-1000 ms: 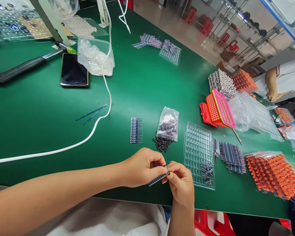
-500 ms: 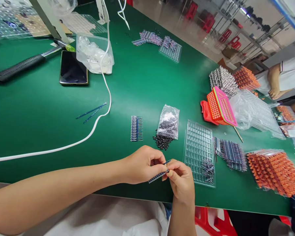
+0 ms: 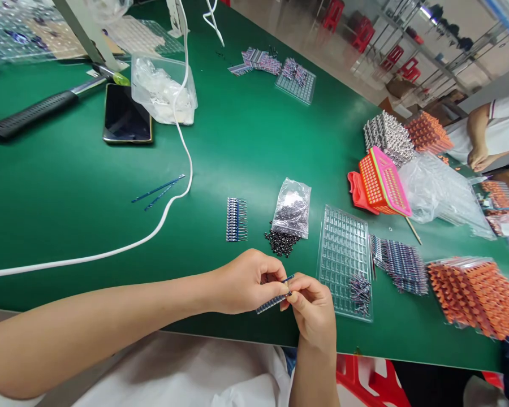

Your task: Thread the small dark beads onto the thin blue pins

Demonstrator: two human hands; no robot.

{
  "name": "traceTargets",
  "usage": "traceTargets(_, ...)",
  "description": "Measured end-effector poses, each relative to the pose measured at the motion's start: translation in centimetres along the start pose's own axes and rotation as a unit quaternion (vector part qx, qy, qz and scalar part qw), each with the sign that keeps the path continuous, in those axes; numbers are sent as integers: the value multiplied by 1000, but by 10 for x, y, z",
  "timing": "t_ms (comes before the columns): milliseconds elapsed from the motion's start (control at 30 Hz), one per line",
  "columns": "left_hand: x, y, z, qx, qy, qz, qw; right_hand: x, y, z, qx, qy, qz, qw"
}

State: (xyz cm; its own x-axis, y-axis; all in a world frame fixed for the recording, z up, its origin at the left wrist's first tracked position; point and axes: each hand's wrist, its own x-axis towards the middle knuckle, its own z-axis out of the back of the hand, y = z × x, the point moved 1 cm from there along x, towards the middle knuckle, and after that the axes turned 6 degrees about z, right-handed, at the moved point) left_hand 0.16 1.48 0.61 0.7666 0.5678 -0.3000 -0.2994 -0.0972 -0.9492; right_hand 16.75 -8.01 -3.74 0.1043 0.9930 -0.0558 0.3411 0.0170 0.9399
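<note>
Both hands meet just above the near edge of the green table (image 3: 246,147). My left hand (image 3: 244,282) is closed, pinching a narrow blue component strip (image 3: 271,303) that slants down to the left. My right hand (image 3: 311,308) is closed too, its fingertips pinched on the strip's upper end. Just beyond them lie a heap of small black beads (image 3: 281,243), a clear bag (image 3: 292,207) of the same beads, and a short blue strip with pins (image 3: 236,219). A clear blister tray (image 3: 343,260) lies to the right, with a few parts in its near corner.
A white cable (image 3: 176,195) curves across the table. At the back left lie a phone (image 3: 126,115), a clear tub (image 3: 163,89) and a black-handled tool (image 3: 34,113). Orange part stacks (image 3: 477,297), a pink-orange basket (image 3: 382,182) and plastic bags fill the right. Another person's arm (image 3: 479,141) is far right.
Both hands stay pinched on the strip in nearly the same place; only the view has shifted slightly.
</note>
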Motion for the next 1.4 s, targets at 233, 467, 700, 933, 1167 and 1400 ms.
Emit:
traceTargets(233, 1, 0, -1, -8, 4, -5, 1000, 0, -1, 1, 2, -3, -8, 1000)
traceTargets(467, 0, 2, 0, 21, 4, -17, 1000, 1, 0, 1, 11, 3, -21, 1000)
traceTargets(700, -1, -1, 5, 30, 4, -23, 999, 3, 1, 0, 10, -4, -25, 1000)
traceTargets(933, -1, 1, 7, 51, -39, -52, 997, 2, 3, 2, -82, -26, 30, 996)
traceTargets(1167, 4, 6, 3, -15, -50, -19, 998, -3, 8, 0, -212, -81, 58, 972)
traceTargets(1400, 8, 8, 2, -10, -73, 9, 997, -6, 8, -3, -225, -132, 49, 964)
